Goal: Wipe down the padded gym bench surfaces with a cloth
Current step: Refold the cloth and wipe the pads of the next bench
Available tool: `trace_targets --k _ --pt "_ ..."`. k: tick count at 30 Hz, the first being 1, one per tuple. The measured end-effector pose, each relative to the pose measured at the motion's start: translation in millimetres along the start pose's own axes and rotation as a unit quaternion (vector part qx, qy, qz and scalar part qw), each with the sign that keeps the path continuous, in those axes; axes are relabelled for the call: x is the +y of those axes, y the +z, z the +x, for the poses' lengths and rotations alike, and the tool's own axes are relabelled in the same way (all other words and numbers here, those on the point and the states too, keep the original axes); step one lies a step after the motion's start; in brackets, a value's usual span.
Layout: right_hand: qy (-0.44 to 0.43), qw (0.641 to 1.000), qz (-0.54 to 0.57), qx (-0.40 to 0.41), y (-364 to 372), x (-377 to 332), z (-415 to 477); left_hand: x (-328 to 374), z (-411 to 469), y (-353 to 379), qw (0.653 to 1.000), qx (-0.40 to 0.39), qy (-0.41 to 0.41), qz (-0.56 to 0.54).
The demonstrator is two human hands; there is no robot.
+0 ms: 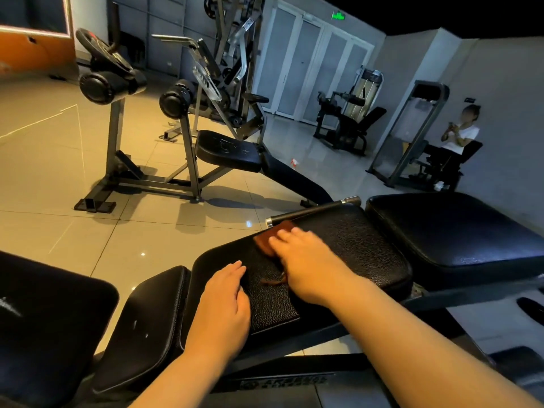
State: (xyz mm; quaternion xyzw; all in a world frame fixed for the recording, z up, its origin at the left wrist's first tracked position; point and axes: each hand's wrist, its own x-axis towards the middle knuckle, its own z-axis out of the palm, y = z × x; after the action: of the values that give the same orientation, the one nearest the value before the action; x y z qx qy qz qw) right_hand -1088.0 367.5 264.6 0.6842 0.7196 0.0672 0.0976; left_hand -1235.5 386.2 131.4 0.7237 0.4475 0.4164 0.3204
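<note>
Head view looks down on two bare forearms that reach over a black padded bench (347,248) with a grained surface. On the right hand (306,260) the grip is flat and spread: the palm and the fingers press a brown cloth (266,241) down on the pad, and nothing is pinched between the fingers. Most of the cloth is under this hand; one folded part shows beyond the fingertips, toward the far left edge of the pad, and a small dark strip of it shows at the near side of the palm. The hand looks a little blurred. The left hand (225,301) lies just beside the right hand, on its near left side, close to the near left corner of the same pad. Its grip is also flat, with the fingers together, and it holds nothing. Just beyond the cloth, a dark metal bar (312,212) with a silver end runs along the far edge of the pad. To the right of the right hand a second black pad (453,228) stands near the first one. Well beyond both hands, another bench (229,151) with roller pads stands on the shiny tiled floor (88,231).
</note>
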Motion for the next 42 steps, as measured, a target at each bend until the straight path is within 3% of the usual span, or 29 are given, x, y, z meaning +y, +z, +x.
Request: trace_targets --k 2,4,8,14,16,18,20,23,26,29,32,37,39,42 --pt "-0.010 0.998 0.050 -0.031 -7 0 -10 1 -1 -1 1.000 0.001 -0.002 -0.004" --pt "0.031 0.996 0.078 -0.001 -15 17 -18 1 -1 0 1.000 0.000 -0.004 -0.006" --pt "0.118 0.991 -0.029 0.058 -10 22 1 0 0 2 1.000 -0.004 -0.014 0.004" --pt "-0.012 0.993 0.093 -0.067 9 -26 23 -5 -13 -8 1.000 -0.019 -0.008 -0.010" --pt "0.016 0.991 0.126 -0.042 9 -16 18 -19 -23 -16 1.000 -0.023 -0.011 -0.018" --pt "0.049 0.997 0.054 0.011 17 -21 16 -36 -36 -22 0.999 0.000 -0.034 -0.025" --pt "0.019 0.999 0.004 0.047 25 -48 16 -46 -45 -21 0.997 0.026 -0.056 -0.046" --pt "-0.058 0.997 0.024 0.042 36 -87 5 -49 -47 -19 0.995 0.032 -0.055 -0.079" --pt "-0.102 0.992 0.066 0.018 35 -80 -16 -50 -44 -21 0.995 0.027 -0.037 -0.091" --pt "-0.036 0.996 0.071 0.031 30 -51 -11 -54 -46 -21 0.998 0.016 -0.039 -0.053" --pt "0.016 0.999 0.010 0.050 34 -63 5 -53 -48 -19 0.997 0.014 -0.051 -0.056" --pt "-0.083 0.995 0.049 0.003 38 -82 -16 -50 -46 -28 0.993 -0.016 -0.054 -0.104" --pt "-0.043 0.999 0.019 0.019 36 -65 -18 -50 -46 -30 0.992 -0.038 -0.068 -0.096" --pt "0.064 0.992 -0.018 0.106 39 -73 -16 -38 -47 -33 0.980 -0.058 -0.133 -0.134"
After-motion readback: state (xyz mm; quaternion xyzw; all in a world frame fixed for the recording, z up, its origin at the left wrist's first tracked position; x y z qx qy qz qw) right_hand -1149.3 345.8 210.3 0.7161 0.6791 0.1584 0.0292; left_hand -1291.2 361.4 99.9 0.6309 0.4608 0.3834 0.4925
